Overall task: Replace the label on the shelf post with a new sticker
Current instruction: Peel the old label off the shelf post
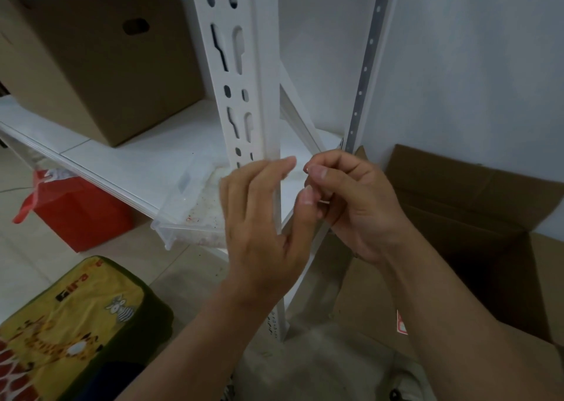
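While both hands meet in front of the white shelf post (244, 95), the left hand (262, 217) lies against the post's front edge with its fingers straight and relaxed, gripping nothing; its thumb points up toward the other hand. The right hand (351, 199) sits just beside it, to the right of the post, with its fingers curled inward and the fingertips bunched together. Something small seems to be pinched there, perhaps a sticker or a peeled label, but it is too tiny and blurred to name, so I cannot tell what this hand is grasping, if anything. No label shows on the visible stretch of the post, which carries rows of slots and holes and runs down behind the left hand to the floor.

On the white shelf (128, 156) to the left stands a brown cardboard box (91, 65) with a hand hole. A clear plastic container (189, 205) juts over the shelf's front edge, just left of the left hand. Below the shelf a red bag (79, 211) sits on the tiled floor, and a yellow bag printed with cartoon animals (70, 318) lies nearer the camera. To the right, against the wall, an open cardboard box (476, 217) stands with its flaps up, and a small red and white sticker (401, 324) shows on its side.
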A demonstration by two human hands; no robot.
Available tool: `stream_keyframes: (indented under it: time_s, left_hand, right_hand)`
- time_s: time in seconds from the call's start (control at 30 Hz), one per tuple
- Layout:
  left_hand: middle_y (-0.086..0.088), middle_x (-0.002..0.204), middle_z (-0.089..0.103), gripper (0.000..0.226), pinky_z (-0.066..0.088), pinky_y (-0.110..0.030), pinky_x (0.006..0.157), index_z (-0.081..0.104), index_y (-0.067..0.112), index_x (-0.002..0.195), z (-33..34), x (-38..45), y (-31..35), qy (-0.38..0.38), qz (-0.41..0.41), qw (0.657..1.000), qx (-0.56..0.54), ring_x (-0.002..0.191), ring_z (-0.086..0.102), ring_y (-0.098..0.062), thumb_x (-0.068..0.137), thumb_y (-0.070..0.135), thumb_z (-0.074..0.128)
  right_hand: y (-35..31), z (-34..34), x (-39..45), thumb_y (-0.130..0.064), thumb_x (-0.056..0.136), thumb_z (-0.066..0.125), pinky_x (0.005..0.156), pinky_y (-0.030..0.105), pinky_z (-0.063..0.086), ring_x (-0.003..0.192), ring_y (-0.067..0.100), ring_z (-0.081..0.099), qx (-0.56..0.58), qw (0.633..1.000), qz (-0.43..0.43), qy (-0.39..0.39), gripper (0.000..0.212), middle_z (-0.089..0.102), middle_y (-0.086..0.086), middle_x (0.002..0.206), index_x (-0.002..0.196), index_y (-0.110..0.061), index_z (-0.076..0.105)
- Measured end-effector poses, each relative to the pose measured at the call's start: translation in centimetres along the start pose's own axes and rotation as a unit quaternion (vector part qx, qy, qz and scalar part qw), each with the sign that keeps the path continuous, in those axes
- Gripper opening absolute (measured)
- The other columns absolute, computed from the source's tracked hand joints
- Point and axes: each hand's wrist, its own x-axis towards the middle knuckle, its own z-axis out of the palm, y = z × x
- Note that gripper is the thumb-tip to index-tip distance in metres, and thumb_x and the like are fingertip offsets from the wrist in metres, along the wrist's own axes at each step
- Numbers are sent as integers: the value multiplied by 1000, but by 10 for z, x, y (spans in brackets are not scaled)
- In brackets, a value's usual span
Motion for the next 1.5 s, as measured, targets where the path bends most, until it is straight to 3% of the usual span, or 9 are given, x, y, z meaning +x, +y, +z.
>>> stream_keyframes:
  time_s: [0.17, 0.37, 0.5, 0.67, 0.8, 0.93, 1.07, 1.23, 1.5]
  left_hand:
    - [6, 93, 54, 18, 43, -8, 77, 59, 8, 110, -1, 5, 10, -46, -30, 996, -71, 82, 53, -2, 93, 12, 54]
    - [-3, 83, 65, 11, 57, -34, 64, 58, 12, 99, -7, 5, 11, -68, -119, 974, -180, 74, 66, -15, 98, 15, 47]
    - [4, 77, 63, 15, 51, -16, 62, 56, 9, 91, -9, 7, 15, -82, -165, 955, -231, 68, 63, -5, 98, 6, 43]
    - [-1, 66, 59, 23, 50, -19, 57, 54, 8, 84, -10, 8, 15, -81, -247, 924, -282, 60, 61, -11, 100, 17, 41]
    - [-2, 58, 53, 38, 44, -22, 49, 49, 12, 71, -12, 10, 12, -76, -264, 928, -251, 50, 52, -12, 98, 33, 32]
    - [-1, 53, 52, 44, 40, -15, 46, 50, 12, 61, -22, 13, 2, -38, -233, 954, -188, 42, 49, -7, 99, 30, 39]
    - [4, 57, 49, 30, 42, -15, 49, 45, 17, 73, -29, 20, -23, 24, -253, 955, -153, 49, 49, -4, 101, 26, 38]
    - [10, 72, 57, 19, 53, -22, 62, 51, 26, 86, -30, 20, -55, 31, -351, 931, -97, 63, 57, -5, 103, 19, 45]
    - [4, 85, 70, 9, 58, -21, 72, 67, 20, 93, -25, 21, -74, 13, -440, 895, -78, 70, 67, -4, 96, 16, 60]
  right_hand:
    - [2, -6, 0, -14, 80, 65, 52, 24, 49, 57, 16, 53, 11, 999, 6, -46, 10, 60, 10, 74, 84, -5, 63]
    - [5, -11, 3, -8, 81, 63, 49, 23, 43, 54, 12, 51, -5, 997, 22, -71, 5, 58, 6, 65, 80, -4, 61]
    - [6, -12, 3, -13, 77, 73, 49, 22, 41, 57, 14, 52, -14, 994, 27, -103, 16, 58, 5, 63, 78, -6, 60]
    - [7, -11, 4, -32, 70, 78, 51, 21, 41, 61, 18, 52, 4, 989, 39, -141, 27, 57, 3, 63, 75, -12, 61]
    - [8, -7, 5, -45, 76, 72, 52, 24, 38, 54, 20, 40, -12, 993, 37, -110, 47, 44, 7, 62, 70, -4, 51]
    - [5, 1, 5, -50, 85, 53, 51, 22, 37, 48, 17, 36, -73, 996, 45, 2, 52, 37, 6, 53, 58, -6, 43]
    - [13, 9, 10, -33, 99, 44, 54, 22, 41, 53, 20, 43, -164, 983, 24, 82, 49, 48, 7, 57, 56, -11, 51]
    - [15, 16, 13, -8, 98, 41, 58, 29, 48, 64, 21, 56, -133, 988, 25, 78, 26, 60, 7, 71, 90, -15, 65]
    - [25, 22, 14, -10, 95, 53, 55, 24, 49, 57, 16, 57, -108, 991, -10, 74, 17, 60, 3, 62, 88, -6, 68]
